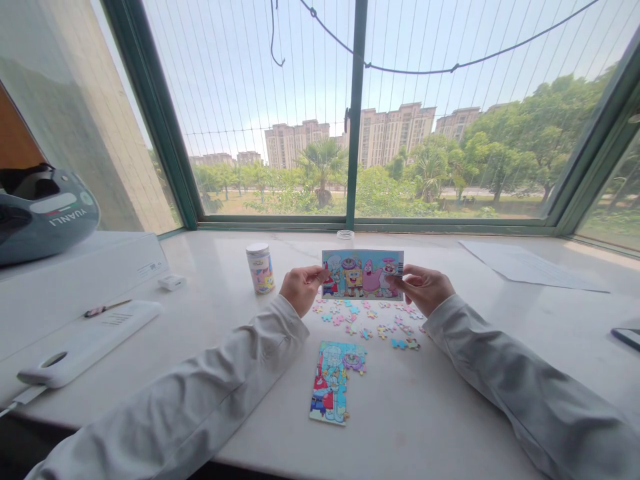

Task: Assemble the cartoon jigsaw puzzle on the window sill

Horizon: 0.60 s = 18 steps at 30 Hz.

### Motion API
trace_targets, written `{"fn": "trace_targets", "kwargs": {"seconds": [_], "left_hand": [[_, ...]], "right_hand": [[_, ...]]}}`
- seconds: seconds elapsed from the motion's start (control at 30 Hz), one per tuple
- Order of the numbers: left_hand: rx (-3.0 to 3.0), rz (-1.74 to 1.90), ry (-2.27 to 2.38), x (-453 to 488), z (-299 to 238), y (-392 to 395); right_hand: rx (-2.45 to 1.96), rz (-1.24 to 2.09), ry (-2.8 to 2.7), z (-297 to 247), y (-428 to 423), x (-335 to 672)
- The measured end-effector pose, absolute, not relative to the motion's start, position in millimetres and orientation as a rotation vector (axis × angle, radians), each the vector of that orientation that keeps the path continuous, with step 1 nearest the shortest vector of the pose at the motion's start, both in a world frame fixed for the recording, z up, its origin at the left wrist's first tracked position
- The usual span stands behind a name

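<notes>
A cartoon picture card is held upright and stretched sideways between my two hands. My left hand pinches its left end, and my right hand pinches the right end, thumb over the front. Below and behind the card, loose jigsaw pieces lie scattered on the white surface. Nearer to me rests a partly joined jigsaw puzzle, its left portion showing a red figure and a pale blue one. Two joined pieces sit to the right of it.
A round jar with a cartoon label stands left of my left hand. Farther left are a white power strip, a small white box and a helmet on a white box. Paper lies at right, near a phone-like object.
</notes>
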<state>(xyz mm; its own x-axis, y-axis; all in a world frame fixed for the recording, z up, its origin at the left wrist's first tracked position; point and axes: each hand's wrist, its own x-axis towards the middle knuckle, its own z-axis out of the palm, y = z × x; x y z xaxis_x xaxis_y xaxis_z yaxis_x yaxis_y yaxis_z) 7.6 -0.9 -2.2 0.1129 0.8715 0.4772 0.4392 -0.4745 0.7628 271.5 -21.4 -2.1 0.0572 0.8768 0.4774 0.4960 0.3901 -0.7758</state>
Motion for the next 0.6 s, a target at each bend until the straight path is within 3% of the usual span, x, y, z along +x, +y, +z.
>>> {"fn": "trace_targets", "kwargs": {"seconds": [0.13,0.3,0.6], "left_hand": [[2.008,1.332,1.410,8.3,0.6,-4.4],[2.047,1.308,1.582,8.3,1.7,-6.5],[2.035,1.327,1.612,6.4,1.4,-4.4]], "right_hand": [[-1.266,0.400,-1.639,-3.3,-21.1,271.3],[-1.348,0.088,-1.731,-2.1,-21.3,271.3],[-1.356,-0.145,-1.837,-7.4,-15.2,276.9]]}}
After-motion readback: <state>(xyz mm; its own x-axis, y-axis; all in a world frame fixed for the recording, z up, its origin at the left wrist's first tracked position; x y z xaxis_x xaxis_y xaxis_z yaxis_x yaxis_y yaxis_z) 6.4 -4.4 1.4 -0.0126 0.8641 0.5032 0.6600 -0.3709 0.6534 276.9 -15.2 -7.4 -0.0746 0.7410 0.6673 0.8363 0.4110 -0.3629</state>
